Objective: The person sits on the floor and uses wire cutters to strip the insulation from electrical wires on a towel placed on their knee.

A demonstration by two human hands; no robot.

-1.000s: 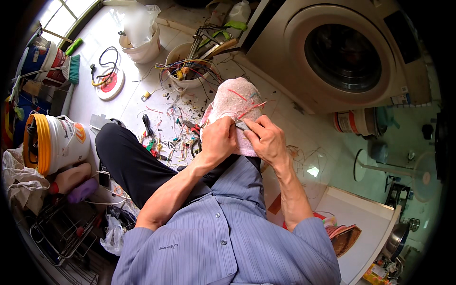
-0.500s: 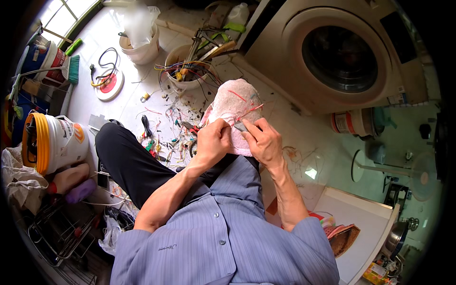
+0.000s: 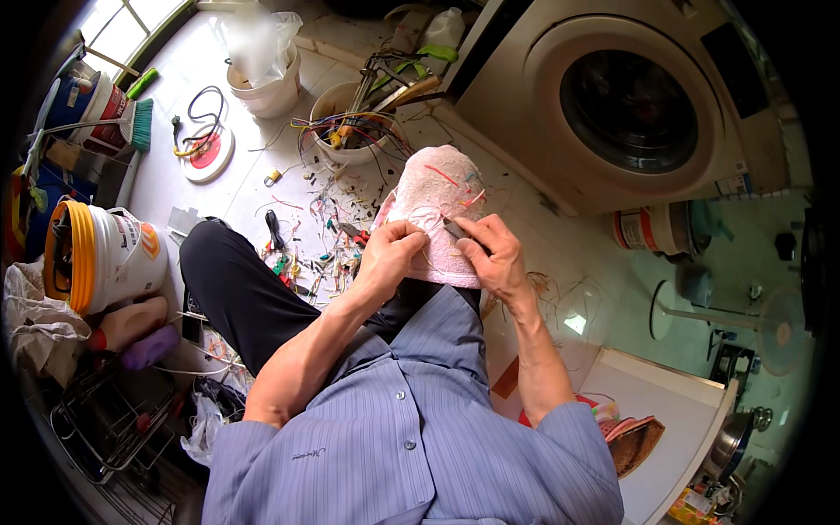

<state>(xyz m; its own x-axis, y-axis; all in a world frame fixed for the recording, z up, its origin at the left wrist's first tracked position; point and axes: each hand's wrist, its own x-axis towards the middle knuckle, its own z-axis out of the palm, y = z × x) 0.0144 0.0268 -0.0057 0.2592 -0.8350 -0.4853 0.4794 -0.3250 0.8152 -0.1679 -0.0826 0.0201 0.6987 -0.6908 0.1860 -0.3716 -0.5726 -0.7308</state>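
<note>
Tool, small, flat and dark grey, is gripped between thumb and fingers of the right hand, just above a pink cloth. Its rear portion is hidden by the fingers; its edge is too small to make out. The left hand forms a narrow pinch beside it; whether a wire lies between the fingertips cannot be told. The cloth, fluffy in texture, covers the right knee; a short red strand lies on it. Beyond, wire scraps litter the floor, individually hard to distinguish. A bucket holds tangled wires. The washing machine is cut off above.
</note>
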